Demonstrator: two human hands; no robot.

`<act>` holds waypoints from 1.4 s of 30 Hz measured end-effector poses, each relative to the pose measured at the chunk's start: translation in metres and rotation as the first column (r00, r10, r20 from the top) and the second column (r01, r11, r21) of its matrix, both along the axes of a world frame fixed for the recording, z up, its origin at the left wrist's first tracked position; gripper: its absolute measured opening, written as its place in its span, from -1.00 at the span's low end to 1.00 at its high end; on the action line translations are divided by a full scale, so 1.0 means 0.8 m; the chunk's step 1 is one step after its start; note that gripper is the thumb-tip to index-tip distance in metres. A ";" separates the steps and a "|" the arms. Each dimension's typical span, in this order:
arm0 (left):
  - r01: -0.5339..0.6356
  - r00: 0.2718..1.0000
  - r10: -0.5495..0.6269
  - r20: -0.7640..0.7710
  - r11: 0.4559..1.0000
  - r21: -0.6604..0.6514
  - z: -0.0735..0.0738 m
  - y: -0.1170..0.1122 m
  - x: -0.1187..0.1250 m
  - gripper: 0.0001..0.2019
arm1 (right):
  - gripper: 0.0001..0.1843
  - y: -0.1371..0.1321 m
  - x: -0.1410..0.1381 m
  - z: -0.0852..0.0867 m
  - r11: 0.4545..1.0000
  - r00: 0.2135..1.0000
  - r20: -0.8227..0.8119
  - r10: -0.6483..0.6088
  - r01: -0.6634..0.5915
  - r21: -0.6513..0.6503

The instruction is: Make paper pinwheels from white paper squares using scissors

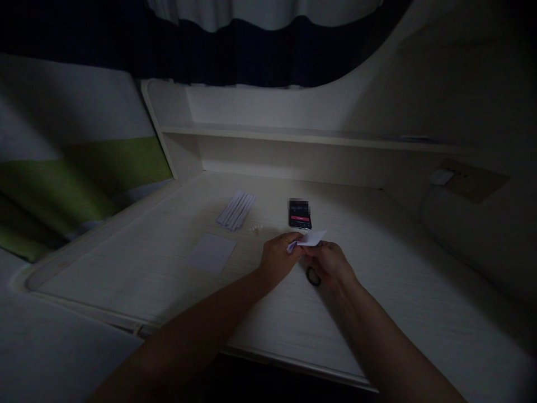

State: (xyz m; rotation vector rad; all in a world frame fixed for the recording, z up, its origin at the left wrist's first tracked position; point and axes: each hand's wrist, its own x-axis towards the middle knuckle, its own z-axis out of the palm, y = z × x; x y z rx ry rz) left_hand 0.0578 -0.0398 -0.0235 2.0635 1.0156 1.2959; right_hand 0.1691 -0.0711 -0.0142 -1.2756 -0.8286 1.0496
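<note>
You are holding a partly folded sheet of white paper (312, 239) in front of you, just on the near side of a smartphone (299, 218); its long axis is running roughly left to right, the free corner pointing right and slightly away. Your left hand (281, 254) is pinching its left end, thumb and fingers closed, and your right hand (331, 260) is gripping the lower right edge, fingertips nearly together. The phone is showing a red bar whose lettering is too small to read. Folded paper strips (237, 210), a flat sheet (212, 253) and a black loop (313, 276) are lying on the pale desk (159, 268), below a shelf (268, 133) and dim curtains (268, 53)
</note>
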 end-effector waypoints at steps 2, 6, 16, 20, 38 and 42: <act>-0.022 0.999 0.025 0.037 0.998 -0.065 0.001 0.003 0.001 -0.77 | -0.84 0.002 -0.002 -0.001 0.999 0.999 0.035 -0.041 0.040 0.027; -0.095 0.988 0.114 0.101 0.979 -0.182 0.003 0.010 0.002 -0.77 | -0.76 0.003 -0.006 -0.001 0.991 0.978 0.181 -0.102 0.083 0.106; -0.114 0.970 0.173 0.172 0.945 -0.305 0.010 0.013 -0.002 -0.80 | -0.60 -0.007 0.002 0.000 0.983 0.819 0.556 -0.143 0.052 0.176; -0.119 0.970 0.176 0.170 0.946 -0.301 0.012 0.011 -0.002 -0.80 | -0.69 -0.013 0.004 0.002 0.968 0.640 0.738 -0.213 0.035 0.249; -0.114 0.978 0.149 0.147 0.968 -0.222 0.005 0.010 0.001 -0.78 | -0.72 -0.019 0.002 0.005 0.918 -0.128 0.916 -0.380 -0.179 0.355; -0.114 0.981 0.143 0.134 0.973 -0.203 0.005 0.010 0.001 -0.76 | -0.72 -0.018 -0.003 0.006 0.924 -0.167 0.915 -0.368 -0.179 0.339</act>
